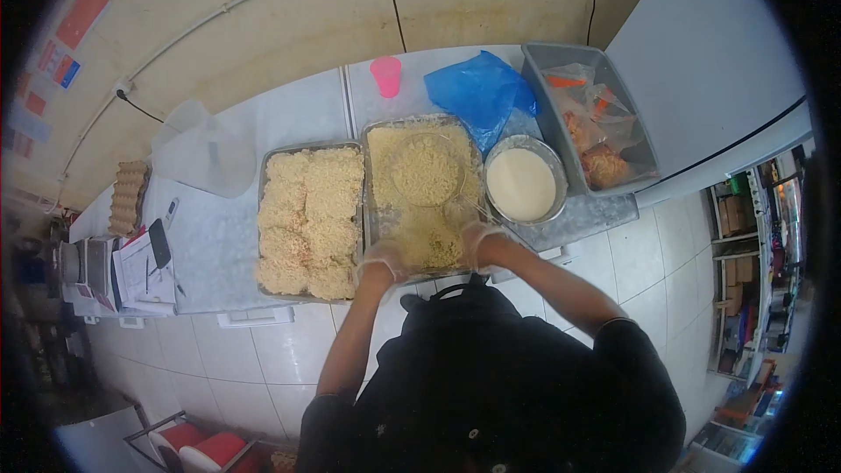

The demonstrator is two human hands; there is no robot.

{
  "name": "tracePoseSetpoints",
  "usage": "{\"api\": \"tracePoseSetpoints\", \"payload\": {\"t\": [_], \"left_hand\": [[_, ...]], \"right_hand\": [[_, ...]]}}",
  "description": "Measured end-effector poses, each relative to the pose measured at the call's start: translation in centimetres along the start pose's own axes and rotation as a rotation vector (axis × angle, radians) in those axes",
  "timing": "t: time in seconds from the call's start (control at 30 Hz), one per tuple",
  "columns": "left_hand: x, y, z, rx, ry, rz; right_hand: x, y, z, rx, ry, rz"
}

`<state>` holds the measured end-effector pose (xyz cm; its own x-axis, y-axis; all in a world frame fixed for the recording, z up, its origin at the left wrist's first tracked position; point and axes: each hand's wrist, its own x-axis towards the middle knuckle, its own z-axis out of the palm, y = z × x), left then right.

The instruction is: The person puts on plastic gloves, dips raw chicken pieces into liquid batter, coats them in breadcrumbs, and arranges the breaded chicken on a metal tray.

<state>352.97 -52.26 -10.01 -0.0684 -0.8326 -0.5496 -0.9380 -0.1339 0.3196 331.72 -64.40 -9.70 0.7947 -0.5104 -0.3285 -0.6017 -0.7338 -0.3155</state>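
A metal tray of pale breadcrumbs (386,149) lies in front of me. A round wire strainer heaped with crumbs (427,171) rests in its far part, its handle pointing toward the near right. My left hand (384,259), in a clear plastic glove, is at the tray's near left corner. My right hand (478,243), gloved the same way, is at the near right side. Both are blurred, and their fingers do not show clearly. Between them the crumbs (429,241) look darker and clumped. Left of this tray stands another tray filled with crumb-coated pieces (311,210).
A bowl of white liquid (524,182) stands close on the right. Behind it are a grey bin (644,136) with bagged food and a blue plastic bag (482,92). A pink cup (385,77), clear container (206,153), egg carton (128,199) and papers (144,271) lie farther out.
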Motion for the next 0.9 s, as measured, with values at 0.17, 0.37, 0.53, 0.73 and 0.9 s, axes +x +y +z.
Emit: {"api": "tracePoseSetpoints", "payload": {"t": [0.17, 0.37, 0.53, 0.73, 0.9], "left_hand": [[4.1, 1.5, 6.0, 0.069, 0.230, 0.096], [7.0, 1.0, 7.7, -0.335, 0.540, -0.013], [6.7, 3.5, -4.4, -0.369, 0.816, 0.155], [4.7, -0.1, -5.6, -0.146, 0.718, -0.044], [3.6, 0.1, -1.5, -0.479, 0.785, -0.196]], "right_hand": [[1.1, 1.9, 8.7, -0.102, 0.058, -0.019], [4.7, -3.9, -1.4, 0.363, 0.048, -0.115], [7.9, 0.5, -6.0, 0.473, 0.284, -0.031], [6.5, 3.9, -5.1, 0.096, 0.447, -0.228], [7.4, 3.0, -0.8, 0.296, 0.300, 0.309]]}}
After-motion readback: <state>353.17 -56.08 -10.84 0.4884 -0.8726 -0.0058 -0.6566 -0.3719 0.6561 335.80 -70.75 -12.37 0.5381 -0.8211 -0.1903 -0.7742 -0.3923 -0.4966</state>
